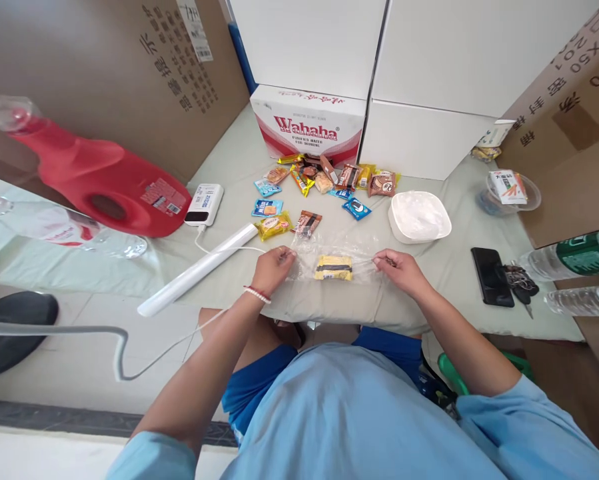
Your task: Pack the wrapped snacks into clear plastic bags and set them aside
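Observation:
A sheet of clear plastic film (306, 267) lies spread at the table's front edge, and a yellow wrapped snack (334, 268) with a dark band sits on its middle. My left hand (275, 268) pinches the film's left side. On the opposite side my right hand (398, 268) grips the film between thumb and fingers. Just beyond the film lie a brown snack packet (307, 224) and a yellow snack packet (274, 227). Farther back is a loose heap of small wrapped snacks (324, 181). Whether the film is a flat sheet or a bag, I cannot tell.
A white tub (420, 217) holding plastic film stands right of the snacks. At left are a white roll (198, 270), a power bank (204, 205) with a cable and a red jug (104, 180). A phone (492, 276), keys (520, 283) and bottles are at right. Boxes stand behind.

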Demonstrator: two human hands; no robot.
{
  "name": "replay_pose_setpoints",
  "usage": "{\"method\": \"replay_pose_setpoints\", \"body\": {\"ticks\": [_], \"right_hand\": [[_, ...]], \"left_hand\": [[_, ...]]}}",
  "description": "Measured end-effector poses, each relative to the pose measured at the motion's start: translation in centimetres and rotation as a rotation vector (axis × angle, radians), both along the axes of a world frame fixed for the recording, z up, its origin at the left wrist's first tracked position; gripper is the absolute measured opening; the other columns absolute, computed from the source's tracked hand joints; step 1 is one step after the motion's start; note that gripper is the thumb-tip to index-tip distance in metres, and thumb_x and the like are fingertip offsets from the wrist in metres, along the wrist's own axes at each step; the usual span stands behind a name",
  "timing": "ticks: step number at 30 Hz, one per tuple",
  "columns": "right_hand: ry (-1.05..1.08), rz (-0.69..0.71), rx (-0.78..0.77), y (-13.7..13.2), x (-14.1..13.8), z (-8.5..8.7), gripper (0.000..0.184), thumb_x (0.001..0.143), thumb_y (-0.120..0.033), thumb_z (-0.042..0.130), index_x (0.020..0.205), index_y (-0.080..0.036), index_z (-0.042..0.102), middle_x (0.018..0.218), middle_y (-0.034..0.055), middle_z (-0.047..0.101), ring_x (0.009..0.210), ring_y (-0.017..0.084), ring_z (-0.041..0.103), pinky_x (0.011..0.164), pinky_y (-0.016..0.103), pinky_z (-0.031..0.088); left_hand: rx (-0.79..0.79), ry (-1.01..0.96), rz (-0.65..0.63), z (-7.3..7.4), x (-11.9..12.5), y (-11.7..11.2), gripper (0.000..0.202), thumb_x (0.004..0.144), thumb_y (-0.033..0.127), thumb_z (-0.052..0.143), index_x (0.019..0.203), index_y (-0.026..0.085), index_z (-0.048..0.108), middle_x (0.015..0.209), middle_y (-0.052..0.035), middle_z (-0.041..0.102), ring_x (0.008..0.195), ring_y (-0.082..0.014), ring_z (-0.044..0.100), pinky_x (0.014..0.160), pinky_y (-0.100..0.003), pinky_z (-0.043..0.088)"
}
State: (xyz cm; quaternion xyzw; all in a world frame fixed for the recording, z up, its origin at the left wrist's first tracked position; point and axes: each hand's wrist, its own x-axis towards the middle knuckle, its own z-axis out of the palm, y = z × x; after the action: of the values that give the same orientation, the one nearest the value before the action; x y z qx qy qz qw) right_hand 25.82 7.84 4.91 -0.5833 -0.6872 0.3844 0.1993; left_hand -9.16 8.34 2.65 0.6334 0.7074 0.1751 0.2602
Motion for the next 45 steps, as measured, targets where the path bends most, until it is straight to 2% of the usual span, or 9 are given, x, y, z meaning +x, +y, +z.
{"method": "replay_pose_setpoints", "body": {"ticks": [5,10,15,20,27,32,37,40,45], "right_hand": [[-0.572,0.062,0.127,3.0,-1.0,1.0,0.037,0.094,-0.025,0.057,0.129,-0.019,0.067,0.116,0.0145,0.073,0.108,0.031,0.066,0.084,0.038,0.052],[-0.506,0.209,0.271,6.3,-4.5,2.2,0.037,0.099,-0.027,0.052,0.133,-0.016,0.064,0.122,0.0132,0.071,0.118,0.029,0.06,0.098,0.038,0.047],[-0.543,0.356,0.204,10.6,-9.1,-0.2,0.056,0.092,-0.031,0.067,0.143,-0.011,0.056,0.135,0.0185,0.065,0.126,0.032,0.054,0.102,0.04,0.043],[-0.552,0.429,0.073,12.9,-10.4,-0.2,0.025,0.092,-0.024,0.063,0.113,-0.014,0.075,0.103,0.01,0.073,0.102,0.025,0.063,0.088,0.032,0.044],[-0.489,0.591,0.391,6.9,-8.5,3.0,0.023,0.1,-0.025,0.053,0.105,-0.018,0.075,0.109,0.0103,0.065,0.088,0.019,0.06,0.071,0.027,0.038],[-0.49,0.613,0.414,1.2,-7.6,0.8,0.036,0.104,-0.022,0.044,0.134,-0.025,0.064,0.104,0.0072,0.062,0.074,0.016,0.053,0.06,0.026,0.031],[-0.374,0.587,0.418,-0.3,-7.5,-2.1,0.044,0.104,-0.016,0.041,0.143,-0.027,0.058,0.105,0.0054,0.058,0.081,0.016,0.051,0.068,0.025,0.035],[-0.374,0.62,0.412,-0.5,-7.6,-2.6,0.047,0.105,-0.018,0.042,0.147,-0.034,0.056,0.103,0.0048,0.056,0.079,0.017,0.046,0.066,0.026,0.031],[-0.388,0.644,0.356,-0.3,-8.0,-2.0,0.051,0.104,-0.016,0.043,0.148,-0.038,0.055,0.103,0.0063,0.055,0.076,0.018,0.041,0.067,0.028,0.027]], "left_hand": [[0.156,0.229,0.154,-0.9,1.2,1.8,0.044,0.078,0.029,0.063,0.117,0.011,0.068,0.117,-0.0197,0.066,0.115,-0.0376,0.06,0.103,-0.05,0.047],[0.486,0.302,0.195,1.2,2.8,-1.0,0.035,0.094,0.024,0.049,0.121,0.013,0.068,0.117,-0.018,0.06,0.118,-0.0347,0.054,0.106,-0.052,0.041],[0.331,0.326,-0.24,2.7,7.4,-2.9,0.038,0.1,0.027,0.044,0.128,0.026,0.07,0.095,-0.0111,0.061,0.097,-0.0296,0.054,0.086,-0.044,0.044],[0.153,0.385,-0.318,1.8,9.2,-2.4,0.04,0.099,0.021,0.045,0.127,0.03,0.072,0.096,-0.0113,0.063,0.098,-0.03,0.054,0.081,-0.043,0.042],[0.134,0.414,-0.312,2.0,9.2,-2.7,0.037,0.1,0.025,0.046,0.128,0.03,0.07,0.099,-0.0115,0.064,0.102,-0.0306,0.055,0.081,-0.043,0.043],[0.103,0.26,-0.304,1.1,8.6,-3.0,0.033,0.099,0.021,0.045,0.107,0.021,0.076,0.096,-0.0127,0.071,0.1,-0.0298,0.063,0.088,-0.044,0.048],[0.036,-0.36,-0.084,0.2,5.9,-3.0,0.028,0.087,0.022,0.054,0.103,0.021,0.077,0.106,-0.007,0.079,0.099,-0.0233,0.072,0.094,-0.037,0.053],[0.047,-0.664,0.163,0.5,4.0,-2.7,0.025,0.076,0.027,0.063,0.095,0.019,0.077,0.087,-0.0047,0.079,0.083,-0.0208,0.072,0.081,-0.033,0.055],[0.37,-0.742,0.509,1.2,1.9,-1.3,0.013,0.075,0.028,0.054,0.07,0.02,0.064,0.051,0.004,0.053,0.051,-0.0127,0.051,0.059,-0.026,0.045]]}}
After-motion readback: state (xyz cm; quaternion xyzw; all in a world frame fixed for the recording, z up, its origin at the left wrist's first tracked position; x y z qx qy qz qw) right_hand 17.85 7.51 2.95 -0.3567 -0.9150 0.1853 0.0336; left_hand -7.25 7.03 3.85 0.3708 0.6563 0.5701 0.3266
